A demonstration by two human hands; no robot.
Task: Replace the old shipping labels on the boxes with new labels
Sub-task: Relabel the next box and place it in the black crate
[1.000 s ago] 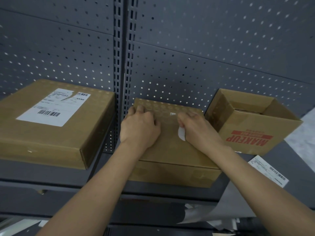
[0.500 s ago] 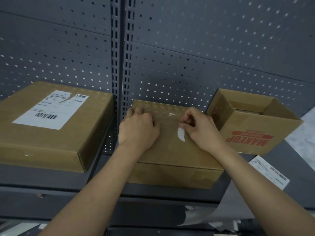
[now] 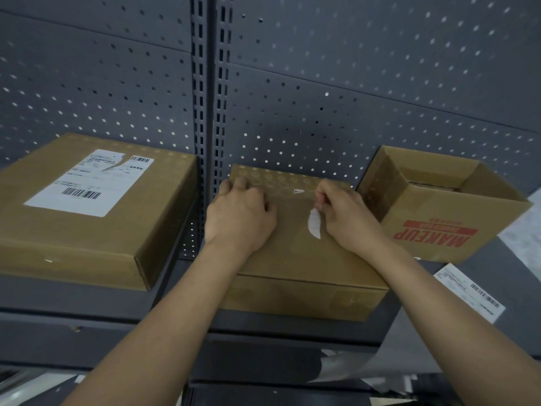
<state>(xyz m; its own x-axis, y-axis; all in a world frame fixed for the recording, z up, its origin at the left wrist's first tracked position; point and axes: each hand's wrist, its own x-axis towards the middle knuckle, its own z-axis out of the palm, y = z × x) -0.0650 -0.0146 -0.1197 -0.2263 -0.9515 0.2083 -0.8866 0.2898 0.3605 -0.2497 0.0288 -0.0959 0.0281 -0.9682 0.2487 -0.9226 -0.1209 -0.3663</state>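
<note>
Right hand (image 3: 348,212) had come up off the box (image 3: 292,259) since a second ago and now pinched a white strip (image 3: 314,227) of old label in its fingers (image 3: 322,200), strip hanging just above the lid. Left hand (image 3: 240,218) lay on the lid, fingers bent over the far left corner, gripping it to hold the box down on the shelf (image 3: 73,297). One tiny scrap (image 3: 298,191) was stuck on the lid between the hands. Step looked like clearing off the old label: best to pull the strip low and slow along the lid so it came off whole, keep the left hand's weight on, then pick off the scrap before a new label went on. Left box (image 3: 87,244) was closed, carrying a torn label (image 3: 87,183). Open box (image 3: 456,230) sat just right of the middle one; only cardboard showed inside, contents unclear. Loose label (image 3: 471,294) lay flat on the shelf at right, apart from the boxes.
</note>
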